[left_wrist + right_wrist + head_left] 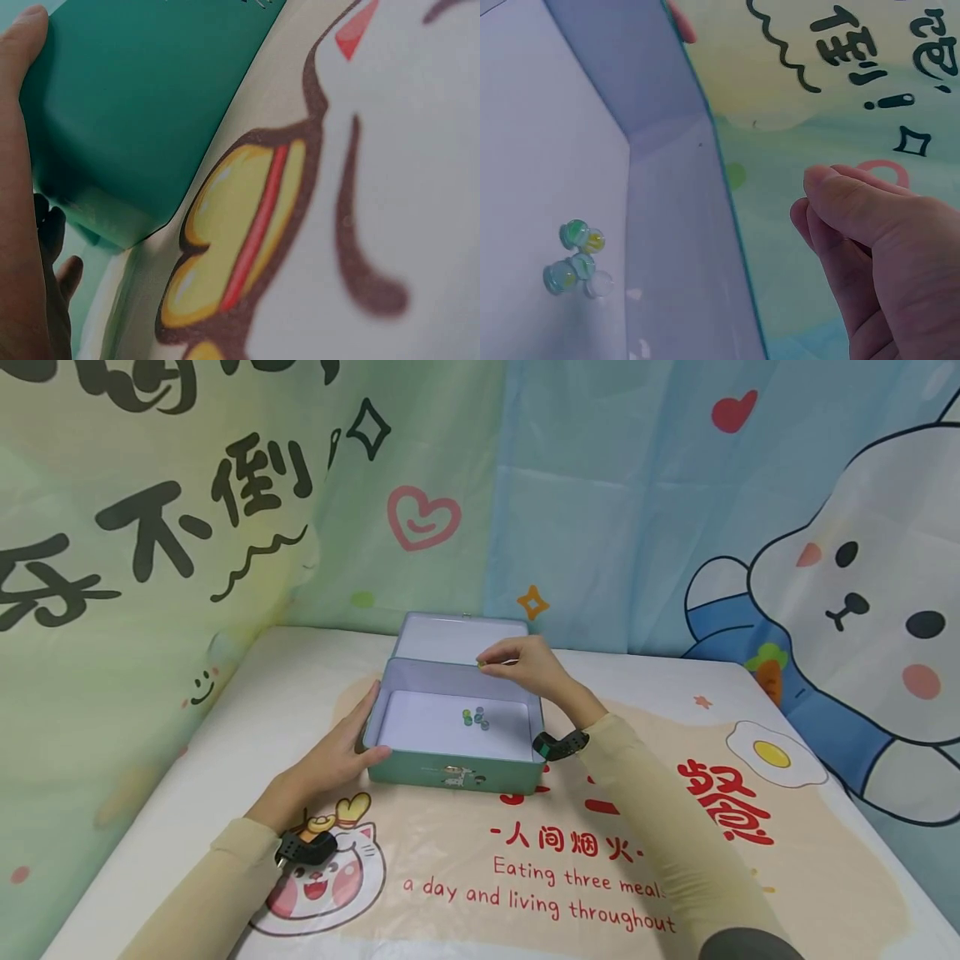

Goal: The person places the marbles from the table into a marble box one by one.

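Observation:
A green tin box [408,767] with a pale inside stands on the table, its hinged lid [461,637] tipped back. Several small glass marbles [583,266], greenish, clear and yellow-tinted, lie grouped on its floor. My left hand [333,766] holds the box by its left side, the thumb over the front corner and the fingers along the side wall. Over the box's back edge, my right hand [528,667] pinches a small yellowish marble [481,664] between thumb and fingertips. That marble is hidden by the fingers in the right wrist view.
The table wears a printed cloth [525,918] with a cartoon cat, a fried egg and red lettering. Behind it and to the left hang printed curtains [592,527]. A dark band [561,745] circles the right wrist, and another [306,848] the left.

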`<control>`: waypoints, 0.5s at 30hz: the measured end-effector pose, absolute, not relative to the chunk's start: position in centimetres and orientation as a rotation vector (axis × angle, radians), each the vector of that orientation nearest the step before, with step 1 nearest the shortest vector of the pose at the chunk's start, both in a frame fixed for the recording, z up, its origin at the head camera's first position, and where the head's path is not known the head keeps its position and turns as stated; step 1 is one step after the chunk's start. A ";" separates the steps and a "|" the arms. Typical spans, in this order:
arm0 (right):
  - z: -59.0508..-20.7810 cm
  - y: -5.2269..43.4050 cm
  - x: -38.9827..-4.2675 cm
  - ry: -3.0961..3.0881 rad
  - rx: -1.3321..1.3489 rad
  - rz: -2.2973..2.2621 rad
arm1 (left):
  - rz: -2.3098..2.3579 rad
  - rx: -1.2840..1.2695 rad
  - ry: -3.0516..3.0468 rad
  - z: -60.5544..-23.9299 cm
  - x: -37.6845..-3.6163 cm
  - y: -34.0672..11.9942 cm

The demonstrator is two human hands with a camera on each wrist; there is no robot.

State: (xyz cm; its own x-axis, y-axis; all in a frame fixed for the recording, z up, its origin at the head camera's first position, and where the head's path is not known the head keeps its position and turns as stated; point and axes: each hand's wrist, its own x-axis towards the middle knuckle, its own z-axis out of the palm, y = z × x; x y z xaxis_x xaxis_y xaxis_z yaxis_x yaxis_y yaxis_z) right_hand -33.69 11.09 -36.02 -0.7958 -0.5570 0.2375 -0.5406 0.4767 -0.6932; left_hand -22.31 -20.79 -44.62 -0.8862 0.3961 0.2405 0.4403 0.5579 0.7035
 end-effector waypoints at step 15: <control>-37.6 9.8 -34.9 2.668 -0.971 -1.223 | -1.266 -0.736 -2.717 -44.8 -22.3 -20.9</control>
